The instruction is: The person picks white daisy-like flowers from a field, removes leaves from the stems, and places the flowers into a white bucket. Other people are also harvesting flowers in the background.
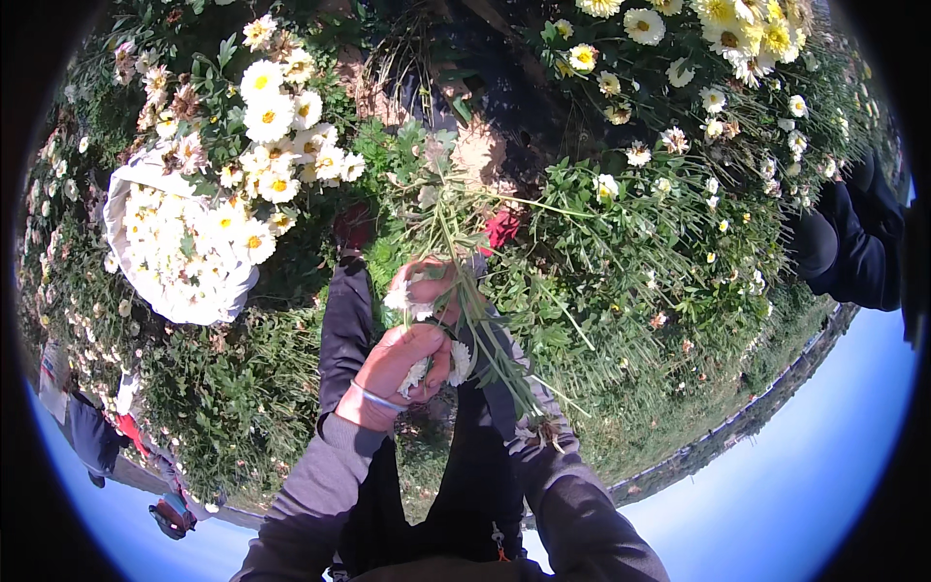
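Observation:
My left hand (396, 367), with a silver bracelet at the wrist, has its fingers closed around white chrysanthemum heads (414, 375). Another white bloom (460, 364) shows beside its fingertips. Just beyond it, my right hand (429, 284) grips a loose bunch of long green flower stems (462, 291), which spreads forward and back over my right forearm. A white flower head (400, 298) pokes out by the right hand's fingers. Both hands nearly touch above my knees. Where each stem meets its bloom is hidden by the fingers.
An open white sack (236, 287) full of picked flower heads stands at my left. Blooming chrysanthemum plants (269, 120) surround me, with more bushes (618, 240) at right. My red shoes (502, 229) are ahead. People in dark clothing are at right (851, 240) and far left (91, 433).

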Demonstrator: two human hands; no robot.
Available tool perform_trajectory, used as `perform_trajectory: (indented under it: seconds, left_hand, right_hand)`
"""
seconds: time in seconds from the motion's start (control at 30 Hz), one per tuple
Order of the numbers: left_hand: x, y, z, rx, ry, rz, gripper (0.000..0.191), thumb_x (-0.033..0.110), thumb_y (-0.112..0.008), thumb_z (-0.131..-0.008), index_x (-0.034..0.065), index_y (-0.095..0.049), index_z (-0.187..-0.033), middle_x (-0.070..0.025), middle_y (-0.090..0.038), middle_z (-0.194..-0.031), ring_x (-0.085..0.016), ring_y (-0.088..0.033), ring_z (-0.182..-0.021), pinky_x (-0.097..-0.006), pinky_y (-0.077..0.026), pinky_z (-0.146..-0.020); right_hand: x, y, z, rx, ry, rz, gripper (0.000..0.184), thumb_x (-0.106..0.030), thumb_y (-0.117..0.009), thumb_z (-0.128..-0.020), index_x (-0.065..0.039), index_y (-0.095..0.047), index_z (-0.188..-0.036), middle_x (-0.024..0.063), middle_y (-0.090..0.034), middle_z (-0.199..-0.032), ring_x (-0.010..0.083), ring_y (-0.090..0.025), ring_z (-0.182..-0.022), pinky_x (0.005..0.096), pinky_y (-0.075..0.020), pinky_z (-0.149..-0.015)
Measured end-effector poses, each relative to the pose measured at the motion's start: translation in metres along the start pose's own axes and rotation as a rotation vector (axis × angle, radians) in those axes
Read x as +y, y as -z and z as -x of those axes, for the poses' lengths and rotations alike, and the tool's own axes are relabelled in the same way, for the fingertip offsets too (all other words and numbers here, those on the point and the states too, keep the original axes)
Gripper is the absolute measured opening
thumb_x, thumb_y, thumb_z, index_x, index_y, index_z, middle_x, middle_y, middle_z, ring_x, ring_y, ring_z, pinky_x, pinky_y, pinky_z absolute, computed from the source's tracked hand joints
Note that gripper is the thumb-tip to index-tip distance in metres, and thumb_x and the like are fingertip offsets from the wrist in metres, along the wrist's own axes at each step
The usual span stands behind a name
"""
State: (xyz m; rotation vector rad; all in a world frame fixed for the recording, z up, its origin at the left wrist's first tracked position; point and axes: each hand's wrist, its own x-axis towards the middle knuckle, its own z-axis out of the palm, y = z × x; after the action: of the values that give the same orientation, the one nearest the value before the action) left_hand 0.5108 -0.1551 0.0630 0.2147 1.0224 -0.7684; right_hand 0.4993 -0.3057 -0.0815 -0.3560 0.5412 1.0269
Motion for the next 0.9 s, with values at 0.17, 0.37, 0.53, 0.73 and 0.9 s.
perform_trajectory:
  seconds: [0.17, 0.37, 0.53, 0.73, 0.9]
  left_hand:
    - [0.002, 0.001, -0.006, 0.0, 0.039, -0.056, 0.016, 0.012, -0.045, -0.086, 0.0016, -0.052, -0.076, -0.0083, -0.054, -0.063, -0.007, -0.038, -0.037, -0.018, -0.027, -0.033]
    - [-0.014, 0.002, -0.005, 0.22, -0.001, -0.273, 0.016, 0.008, -0.047, -0.084, -0.0001, -0.056, -0.073, -0.005, -0.055, -0.069, -0.004, -0.041, -0.042, -0.0177, -0.029, -0.034]
    - [-0.017, 0.011, -0.002, 0.304, 0.095, -0.293, 0.025, 0.018, -0.044, -0.087, 0.0017, -0.06, -0.077, 0.0021, -0.048, -0.058, -0.004, -0.04, -0.041, -0.0179, -0.03, -0.036]
    - [-0.029, -0.018, 0.048, 0.147, 0.148, -0.296, 0.033, 0.024, -0.045, -0.089, 0.002, -0.058, -0.068, -0.0034, -0.058, -0.063, -0.004, -0.044, -0.043, -0.0182, -0.032, -0.037]
    - [-0.019, 0.02, 0.036, 0.462, -0.178, -0.178, 0.02, 0.023, -0.051, -0.087, 0.0049, -0.058, -0.082, -0.0008, -0.053, -0.057, -0.004, -0.042, -0.039, -0.0167, -0.031, -0.035]
  right_hand:
    - [0.013, 0.033, 0.016, 0.283, 0.055, -0.091, 0.037, -0.024, -0.051, -0.085, 0.001, -0.046, -0.112, 0.0117, -0.054, -0.103, 0.0171, -0.055, -0.089, 0.0265, -0.0443, -0.08]
    - [0.039, 0.062, 0.013, 0.497, 0.394, 1.603, 0.036, -0.016, -0.048, -0.083, -0.003, -0.045, -0.116, 0.0104, -0.05, -0.112, 0.0214, -0.049, -0.099, 0.0347, -0.0371, -0.088]
    - [0.074, 0.056, -0.006, 0.728, 0.213, 1.052, 0.032, -0.018, -0.047, -0.085, -0.002, -0.045, -0.113, 0.0118, -0.047, -0.111, 0.0198, -0.048, -0.099, 0.0322, -0.0405, -0.083]
    - [0.025, 0.032, -0.019, 0.715, 0.19, 0.686, 0.039, -0.024, -0.049, -0.085, -0.003, -0.042, -0.117, 0.0108, -0.049, -0.11, 0.0188, -0.051, -0.096, 0.0307, -0.0433, -0.075]
    - [0.006, 0.004, 0.009, 0.518, -0.087, 0.391, 0.046, -0.029, -0.051, -0.084, -0.003, -0.039, -0.12, 0.0099, -0.05, -0.11, 0.018, -0.053, -0.093, 0.0295, -0.0456, -0.069]
